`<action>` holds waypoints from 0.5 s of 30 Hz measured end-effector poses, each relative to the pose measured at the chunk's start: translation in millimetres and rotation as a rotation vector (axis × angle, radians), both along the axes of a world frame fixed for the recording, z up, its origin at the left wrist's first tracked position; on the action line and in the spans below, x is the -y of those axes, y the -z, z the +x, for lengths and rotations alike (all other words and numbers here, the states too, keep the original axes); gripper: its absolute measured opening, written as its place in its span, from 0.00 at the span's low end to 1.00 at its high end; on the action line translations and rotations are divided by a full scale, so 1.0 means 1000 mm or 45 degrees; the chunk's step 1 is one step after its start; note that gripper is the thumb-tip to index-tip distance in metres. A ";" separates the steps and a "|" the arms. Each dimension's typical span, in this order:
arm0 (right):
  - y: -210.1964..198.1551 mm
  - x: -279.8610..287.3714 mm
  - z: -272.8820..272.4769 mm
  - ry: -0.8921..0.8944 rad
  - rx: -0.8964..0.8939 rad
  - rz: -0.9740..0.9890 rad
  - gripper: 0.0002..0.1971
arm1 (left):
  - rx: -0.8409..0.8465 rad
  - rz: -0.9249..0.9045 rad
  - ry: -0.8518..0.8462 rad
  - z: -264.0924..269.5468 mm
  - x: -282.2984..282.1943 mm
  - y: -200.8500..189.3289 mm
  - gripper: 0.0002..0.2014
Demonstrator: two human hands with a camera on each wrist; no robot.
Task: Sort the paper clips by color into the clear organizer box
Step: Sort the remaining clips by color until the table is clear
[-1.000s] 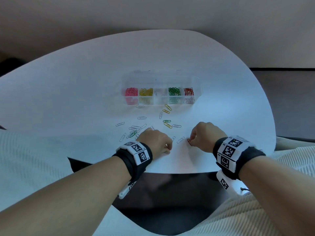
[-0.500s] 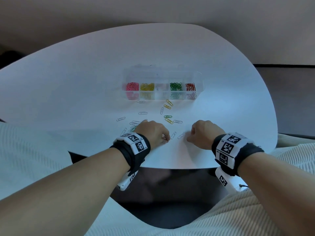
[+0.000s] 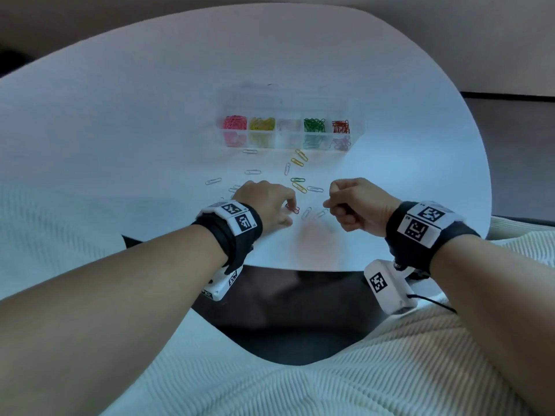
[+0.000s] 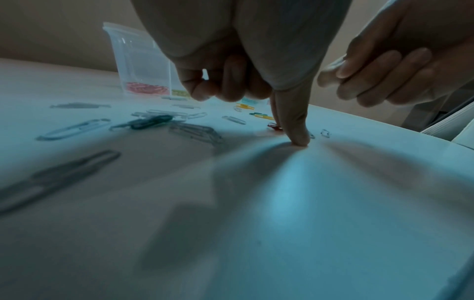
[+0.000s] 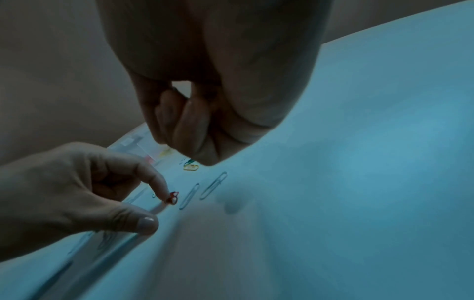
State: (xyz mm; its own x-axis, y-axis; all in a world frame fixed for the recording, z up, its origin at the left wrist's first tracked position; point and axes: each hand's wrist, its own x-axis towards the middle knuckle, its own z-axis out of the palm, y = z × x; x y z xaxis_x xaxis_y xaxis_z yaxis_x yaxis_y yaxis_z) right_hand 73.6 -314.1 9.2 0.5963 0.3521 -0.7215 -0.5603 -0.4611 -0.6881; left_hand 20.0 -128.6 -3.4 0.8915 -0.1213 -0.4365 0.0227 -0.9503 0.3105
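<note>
The red paper clip (image 3: 292,208) lies flat on the white tabletop (image 3: 120,121), right at the tip of the left hand (image 3: 264,207). In the right wrist view the left forefinger reaches down to the clip (image 5: 172,198) and touches it, while the thumb sits beside it on the surface; nothing is lifted. In the left wrist view one straight finger presses the tabletop with the clip (image 4: 275,127) just behind it, and the remaining fingers (image 4: 225,85) are curled back.

The right hand (image 3: 357,205) hangs just above the tabletop, near the left hand, its fingers (image 5: 189,125) curled into a loose fist with thumb against forefinger. Whether anything sits between them cannot be told.

Two pale clips (image 3: 313,213) lie between the two hands. More loose clips (image 3: 297,172), yellow, green and pale, are scattered between the hands and the clear organizer box (image 3: 288,127).

The box stands well beyond the hands with its lid open and upright at the back. Its row of compartments holds, left to right, pink clips (image 3: 235,123), yellow clips (image 3: 262,124), pale clips (image 3: 288,125), green clips (image 3: 314,125) and red clips (image 3: 341,126).
</note>
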 end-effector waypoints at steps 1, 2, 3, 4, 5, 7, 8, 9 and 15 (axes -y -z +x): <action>-0.001 -0.001 0.001 0.023 0.006 0.043 0.21 | -0.014 0.016 0.008 0.001 -0.001 -0.001 0.10; -0.002 -0.002 0.001 0.042 0.008 0.079 0.21 | -0.026 0.019 0.007 0.001 -0.001 -0.002 0.08; -0.003 -0.004 0.001 0.051 0.011 0.102 0.21 | -0.034 0.013 0.004 0.002 -0.001 -0.002 0.07; -0.003 -0.005 0.001 0.049 0.021 0.109 0.21 | -0.034 0.008 0.007 0.002 -0.001 -0.003 0.07; -0.003 -0.006 0.000 0.036 0.033 0.098 0.21 | -0.032 0.010 0.017 0.001 0.000 -0.003 0.07; -0.001 -0.008 -0.001 -0.020 0.056 0.049 0.22 | -0.020 0.026 0.036 0.000 0.001 -0.004 0.06; 0.000 -0.008 -0.002 -0.054 0.064 0.024 0.22 | -0.015 0.025 0.031 -0.002 0.001 -0.003 0.05; 0.002 -0.008 -0.003 -0.088 0.072 -0.004 0.22 | -0.014 0.018 0.021 -0.003 0.001 -0.003 0.04; 0.004 -0.009 -0.006 -0.239 0.153 -0.197 0.20 | 0.019 0.013 -0.007 -0.005 -0.001 -0.004 0.11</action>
State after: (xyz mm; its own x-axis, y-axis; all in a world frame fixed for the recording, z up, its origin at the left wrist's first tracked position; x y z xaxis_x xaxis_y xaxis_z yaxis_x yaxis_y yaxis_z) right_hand 67.9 -305.0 4.9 0.6156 0.3558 -0.7032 -0.3736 -0.6539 -0.6579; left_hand 14.9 -127.7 0.6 0.8986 -0.1118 -0.4244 0.0235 -0.9534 0.3009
